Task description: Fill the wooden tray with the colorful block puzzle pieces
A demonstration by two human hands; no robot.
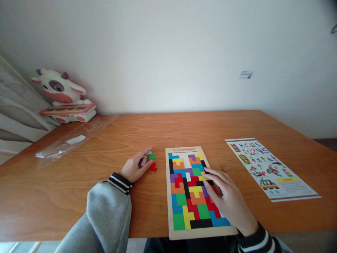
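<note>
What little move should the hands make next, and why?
Maybe the left hand should pinch the loose green piece. Its fingers are right beside that piece, and the puzzle board has white gaps near its top.

Toy cow (61,93) and curtain (18,105) suggest a home.

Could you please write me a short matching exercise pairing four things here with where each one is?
Things:
1. Cow toy
2. Printed sheet
3. Puzzle board
4. Loose green piece

Places:
A. Partly beneath the right hand
B. At the far left corner of the table
C. Beside the fingers of the left hand
D. Flat on the table's right side

Pairs: 1-B, 2-D, 3-A, 4-C
</note>
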